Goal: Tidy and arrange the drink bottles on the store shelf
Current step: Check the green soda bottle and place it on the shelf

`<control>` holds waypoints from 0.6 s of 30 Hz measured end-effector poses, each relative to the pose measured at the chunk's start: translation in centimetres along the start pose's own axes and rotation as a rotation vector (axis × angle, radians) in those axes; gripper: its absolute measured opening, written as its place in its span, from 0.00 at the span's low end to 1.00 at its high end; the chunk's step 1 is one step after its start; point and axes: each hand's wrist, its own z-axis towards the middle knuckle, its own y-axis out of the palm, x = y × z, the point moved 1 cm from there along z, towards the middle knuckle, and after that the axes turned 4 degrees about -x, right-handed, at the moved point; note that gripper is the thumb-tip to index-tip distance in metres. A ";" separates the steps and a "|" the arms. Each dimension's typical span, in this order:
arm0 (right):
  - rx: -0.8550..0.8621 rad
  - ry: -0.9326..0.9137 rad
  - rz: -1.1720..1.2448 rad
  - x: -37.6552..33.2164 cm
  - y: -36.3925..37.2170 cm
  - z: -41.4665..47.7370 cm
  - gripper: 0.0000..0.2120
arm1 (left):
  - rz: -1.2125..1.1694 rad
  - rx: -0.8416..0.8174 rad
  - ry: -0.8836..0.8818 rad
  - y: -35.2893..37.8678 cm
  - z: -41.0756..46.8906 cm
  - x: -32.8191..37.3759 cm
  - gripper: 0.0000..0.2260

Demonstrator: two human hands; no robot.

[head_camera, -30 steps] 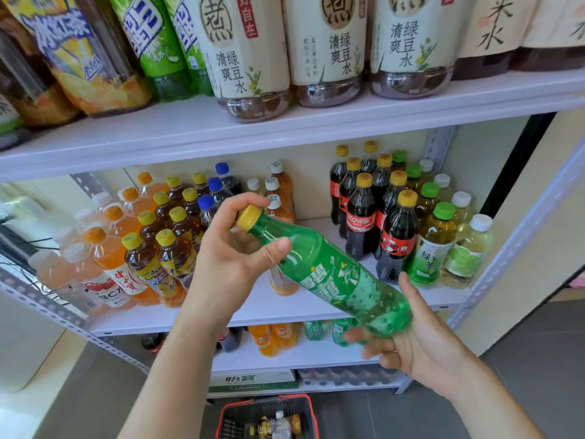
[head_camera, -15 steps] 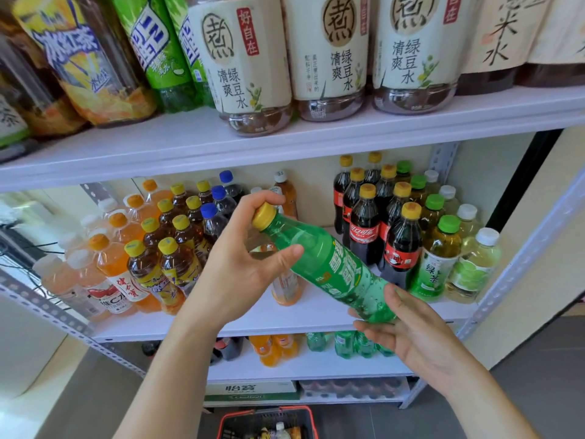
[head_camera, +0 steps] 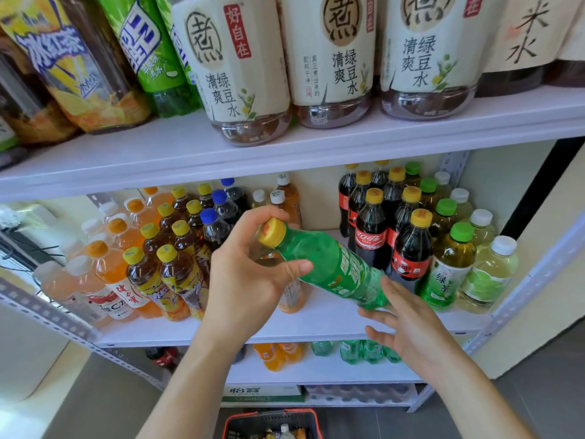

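A green soda bottle (head_camera: pixel 329 267) with a yellow cap lies tilted in the air before the middle shelf (head_camera: pixel 316 324), cap up-left. My left hand (head_camera: pixel 250 280) grips its neck, thumb across the shoulder. My right hand (head_camera: pixel 408 327) is under its base, fingers spread, barely touching it. Behind it stand cola bottles (head_camera: pixel 370 232) with yellow caps, and green tea bottles (head_camera: pixel 449 267) to their right. Iced tea bottles (head_camera: pixel 177 270) and orange drinks (head_camera: pixel 110 274) fill the shelf's left side.
Large bottles (head_camera: pixel 234 68) line the top shelf (head_camera: pixel 285 144) overhead. A lower shelf holds green bottles (head_camera: pixel 357 351) and orange bottles (head_camera: pixel 275 354). A red basket (head_camera: pixel 272 423) sits on the floor below. A metal upright (head_camera: pixel 525 289) frames the right side.
The green bottle has risen and moved toward the middle shelf. My right hand has loosened from gripping its base to open fingers beneath it.
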 end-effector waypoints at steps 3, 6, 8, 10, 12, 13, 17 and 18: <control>0.013 -0.080 -0.240 -0.3 -0.3 0.9 0.15 | 0.173 0.012 0.079 1.0 0.4 -0.5 0.23; 0.015 -0.205 -0.507 -0.9 -0.2 1.8 0.15 | 0.411 -0.022 0.112 1.8 2.1 -1.7 0.22; 0.042 -0.341 -0.722 -1.8 -0.1 2.3 0.16 | 0.549 -0.047 0.129 2.4 3.9 -2.8 0.23; 0.078 -0.484 -0.899 -3.0 0.2 2.9 0.18 | 0.652 -0.080 0.136 3.2 6.0 -4.2 0.23; 0.109 -0.607 -0.977 -4.3 0.7 3.4 0.19 | 0.767 -0.146 0.127 4.2 8.2 -5.6 0.23; 0.118 -0.654 -0.997 -4.9 1.0 3.7 0.20 | 0.828 -0.181 0.115 4.7 9.3 -6.4 0.23; 0.147 -0.851 -1.211 -6.9 1.8 4.6 0.20 | 1.015 -0.252 0.085 6.8 13.5 -8.7 0.23; 0.170 -0.908 -1.304 -7.5 1.9 4.8 0.19 | 1.040 -0.262 0.068 7.3 14.4 -9.2 0.23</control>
